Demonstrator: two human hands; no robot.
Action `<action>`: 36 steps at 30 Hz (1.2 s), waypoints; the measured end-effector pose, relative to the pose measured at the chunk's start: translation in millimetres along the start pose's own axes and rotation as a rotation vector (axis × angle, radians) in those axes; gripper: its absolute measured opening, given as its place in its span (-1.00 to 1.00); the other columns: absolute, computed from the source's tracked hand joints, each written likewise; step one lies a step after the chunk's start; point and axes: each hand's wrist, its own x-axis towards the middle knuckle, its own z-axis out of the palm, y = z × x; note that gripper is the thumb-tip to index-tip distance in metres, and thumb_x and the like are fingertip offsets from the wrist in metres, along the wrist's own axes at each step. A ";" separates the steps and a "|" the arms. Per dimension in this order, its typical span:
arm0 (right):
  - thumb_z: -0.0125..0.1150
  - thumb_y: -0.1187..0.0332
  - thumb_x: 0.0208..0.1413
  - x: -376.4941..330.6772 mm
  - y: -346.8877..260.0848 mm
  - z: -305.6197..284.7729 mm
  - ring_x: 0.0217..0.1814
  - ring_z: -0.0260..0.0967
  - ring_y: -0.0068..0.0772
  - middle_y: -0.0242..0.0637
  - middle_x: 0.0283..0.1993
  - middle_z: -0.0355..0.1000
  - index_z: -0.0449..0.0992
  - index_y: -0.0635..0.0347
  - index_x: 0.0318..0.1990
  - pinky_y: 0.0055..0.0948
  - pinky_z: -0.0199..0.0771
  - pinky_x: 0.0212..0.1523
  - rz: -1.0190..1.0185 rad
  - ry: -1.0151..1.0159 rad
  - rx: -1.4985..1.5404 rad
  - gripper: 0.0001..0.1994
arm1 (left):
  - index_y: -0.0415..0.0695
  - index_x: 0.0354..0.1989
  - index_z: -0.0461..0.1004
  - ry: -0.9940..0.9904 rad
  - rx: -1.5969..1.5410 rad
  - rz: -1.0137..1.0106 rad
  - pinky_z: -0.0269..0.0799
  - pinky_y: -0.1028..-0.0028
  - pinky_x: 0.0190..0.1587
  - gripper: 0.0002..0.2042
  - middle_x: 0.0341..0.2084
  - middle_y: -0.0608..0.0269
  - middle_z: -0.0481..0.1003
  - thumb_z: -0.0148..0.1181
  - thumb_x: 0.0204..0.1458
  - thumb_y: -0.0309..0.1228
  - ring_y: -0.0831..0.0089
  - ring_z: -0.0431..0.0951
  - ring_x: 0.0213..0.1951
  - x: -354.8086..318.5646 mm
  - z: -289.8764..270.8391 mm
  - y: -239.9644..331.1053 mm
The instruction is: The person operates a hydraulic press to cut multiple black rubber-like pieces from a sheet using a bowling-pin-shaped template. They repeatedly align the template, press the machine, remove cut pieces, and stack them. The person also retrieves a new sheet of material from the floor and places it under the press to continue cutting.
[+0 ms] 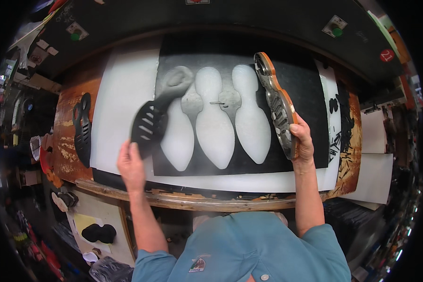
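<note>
Two hands: both closed on a piece, one each.
Right hand [303,141]: right of centre, fingers wrapped round the lower end of the cutting die [277,103], gripping it firmly.
Cutting die: long sole-shaped tool, orange outer wall, grey metal ribbing inside, standing tilted on its edge over the black sheet [305,94].
Left hand [131,167]: lower left of centre, fingers pinched on the near end of the black cut-out [150,120].
Black cut-out: sole-shaped, slotted with pale bars, lifted and partly blurred.
Black sheet: centre of frame, three sole-shaped holes showing white beneath.
White board [122,94]: under the sheet, on the worn wooden bench [66,136].
</note>
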 end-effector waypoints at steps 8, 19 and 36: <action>0.52 0.17 0.04 -33.3 -2.9 -1.6 0.12 0.53 -0.47 -0.13 0.20 0.54 0.34 0.55 0.46 -0.50 0.51 0.19 -0.161 0.164 -0.246 -0.11 | -0.33 0.23 0.55 -0.246 -0.531 -0.260 0.50 0.52 0.11 -0.72 -0.01 0.26 0.65 0.12 0.42 -0.52 0.55 0.62 -0.02 42.7 -56.0 -14.5; 0.56 0.29 0.02 -44.0 -7.3 26.9 0.45 0.27 0.13 0.09 0.45 0.32 0.56 0.33 0.27 -0.04 0.40 0.39 -0.525 0.238 -1.438 -0.37 | -0.35 0.24 0.53 -0.503 -0.534 -0.223 0.59 0.35 0.12 -0.62 0.03 0.13 0.66 0.24 0.31 -0.44 0.42 0.65 0.03 59.6 -8.3 38.9; 0.21 0.26 0.49 -40.5 49.7 115.6 0.29 0.43 -0.39 -0.16 0.36 0.48 0.44 0.38 0.42 -0.38 0.46 0.29 -0.116 -0.193 -0.609 -0.52 | -0.22 0.00 0.67 -0.867 -1.237 -0.144 -0.03 -0.18 0.60 -0.67 0.55 -0.54 0.09 0.31 0.06 -0.41 -0.38 0.14 0.58 -70.3 59.8 48.2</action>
